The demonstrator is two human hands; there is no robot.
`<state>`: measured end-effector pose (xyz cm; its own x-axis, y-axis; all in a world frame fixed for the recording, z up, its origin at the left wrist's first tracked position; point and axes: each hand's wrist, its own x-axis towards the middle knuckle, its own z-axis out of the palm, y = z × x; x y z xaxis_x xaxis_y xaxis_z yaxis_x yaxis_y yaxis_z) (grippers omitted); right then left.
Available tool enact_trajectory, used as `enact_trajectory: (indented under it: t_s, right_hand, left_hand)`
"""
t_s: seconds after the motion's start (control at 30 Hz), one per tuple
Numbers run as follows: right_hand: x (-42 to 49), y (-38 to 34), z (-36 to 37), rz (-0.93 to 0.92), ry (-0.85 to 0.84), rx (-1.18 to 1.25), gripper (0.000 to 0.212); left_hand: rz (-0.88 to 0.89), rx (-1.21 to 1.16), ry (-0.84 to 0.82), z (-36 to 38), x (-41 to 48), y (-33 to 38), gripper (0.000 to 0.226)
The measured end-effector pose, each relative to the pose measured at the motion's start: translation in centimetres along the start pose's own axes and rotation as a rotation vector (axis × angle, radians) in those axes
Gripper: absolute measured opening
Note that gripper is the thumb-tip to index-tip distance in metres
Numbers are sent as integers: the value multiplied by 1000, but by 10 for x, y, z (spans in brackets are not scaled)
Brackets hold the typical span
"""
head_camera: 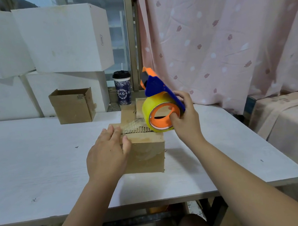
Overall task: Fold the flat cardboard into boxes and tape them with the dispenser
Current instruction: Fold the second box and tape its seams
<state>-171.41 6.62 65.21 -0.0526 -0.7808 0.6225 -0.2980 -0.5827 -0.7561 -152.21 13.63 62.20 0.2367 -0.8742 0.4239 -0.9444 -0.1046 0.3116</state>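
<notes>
— So, how is the box (144, 150) expected to handle?
— It is judged light, with stiff walls but flaps that are easily bent. It is set on the table (39, 161) and is best steadied from above.
— And the dispenser (158, 88)?
— It is judged rigid and light; the tape (132, 123) is thin and sticky, so it is easily wrinkled. The dispenser is gripped by the right hand (185, 120), with the thumb hooked into the roll's core and the roll rested on the box's top.
— And the left hand (106, 154)?
— Its fingers are held straight and pressed flat on the box's top, over the tape end; nothing is clasped.
</notes>
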Motion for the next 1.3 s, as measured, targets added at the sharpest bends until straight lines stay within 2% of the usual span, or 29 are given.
enact_trajectory:
  t_s: [0.2, 0.4, 0.8, 0.9, 1.03, 1.3]
  right_hand:
    - [-9, 5, 10, 126, 78, 224, 53]
    - [0, -3, 3, 36, 40, 79, 66]
    - [12, 0, -7, -132, -74, -149, 58]
    - [15, 4, -18, -167, -49, -212, 57]
    - [12, 17, -38, -148, -38, -288, 55]
    - [8, 22, -39, -68, -64, -186, 58]
  left_hand:
    - [23, 10, -2, 1, -2, -1, 53]
    - [36, 140, -25, -2, -2, 0, 65]
    - [32, 168, -47, -5, -2, 1, 66]
    - [29, 175, -50, -4, -2, 0, 65]
    - [16, 159, -68, -3, -1, 2, 62]
    - [2, 168, -99, -4, -3, 3, 63]
